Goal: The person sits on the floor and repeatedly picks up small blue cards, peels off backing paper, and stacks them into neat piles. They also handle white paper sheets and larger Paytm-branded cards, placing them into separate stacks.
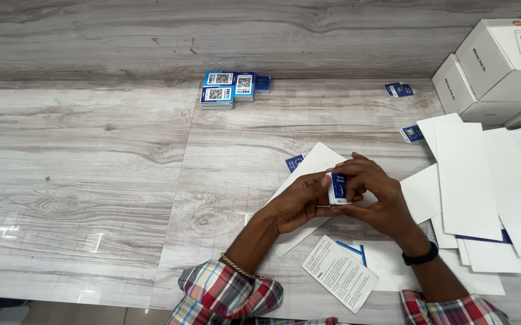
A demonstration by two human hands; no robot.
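While both forearms come up from the near edge in plaid sleeves, a printed leaflet (340, 274) lies flat on the table (92, 180) just ahead of them, between the two wrists and tilted, with a blue-edged sheet tucked under its far corner. Past it the hands meet over the table, and the card (338, 188) sits between them — a small blue-and-white piece, held upright with its long axis running roughly top to bottom in the head view. The left hand (299, 201) is closed on the card from its left side, thumb and forefinger pinching the edge; the right hand (378, 195) curls over from the right and above, fingertips gripping the card's top and right edge. Neither hand is nearer — the card is shared, touching both, and lifted clear of the white sheet (308, 180) that lies slanted beneath the left hand. To the right, loose white sheets (471, 180) overlap in a fan, well apart from the grip. Farther off, small blue cards (399, 89) lie scattered near stacked white boxes (495, 66) at the right edge, and at the far middle a neat stack of blue-and-white cards (229, 88) rests against the table's seam.
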